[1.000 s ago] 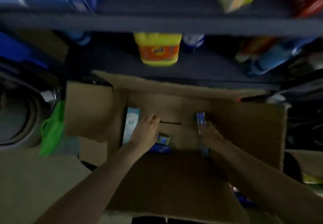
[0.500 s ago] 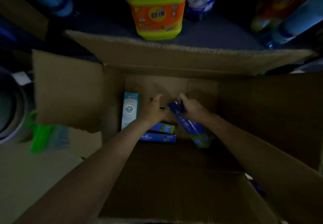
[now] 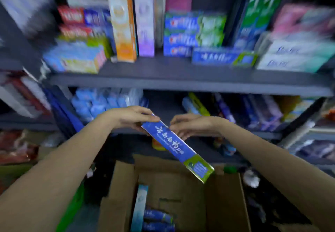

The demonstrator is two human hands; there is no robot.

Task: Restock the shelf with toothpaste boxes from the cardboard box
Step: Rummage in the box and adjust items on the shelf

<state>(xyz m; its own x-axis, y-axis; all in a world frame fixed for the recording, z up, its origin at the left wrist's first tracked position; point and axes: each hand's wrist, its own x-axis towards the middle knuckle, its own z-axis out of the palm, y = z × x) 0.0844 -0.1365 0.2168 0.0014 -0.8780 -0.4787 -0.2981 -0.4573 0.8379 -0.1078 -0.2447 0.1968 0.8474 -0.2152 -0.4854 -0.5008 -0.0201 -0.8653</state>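
Observation:
A long blue toothpaste box [image 3: 176,147] with a green end hangs slanted in the air above the open cardboard box [image 3: 224,204]. My left hand [image 3: 130,118] grips its upper end. My right hand [image 3: 192,125] touches its upper edge with the fingers curled against it. Inside the cardboard box lie a light-blue toothpaste box [image 3: 139,208] on edge and two blue ones [image 3: 157,221]. The grey shelf [image 3: 181,81] in front carries many toothpaste boxes, among them a matching blue one [image 3: 223,57] lying at its front.
An orange box [image 3: 123,19] and a purple box [image 3: 145,17] stand upright on the shelf. The lower shelf holds blue packs [image 3: 105,103] and more boxes. Something green [image 3: 72,206] lies left of the cardboard box. The picture is blurred by motion.
Both hands have come up out of the cardboard box with the blue toothpaste box. My view has swung up from the box's inside to the toothpaste shelves.

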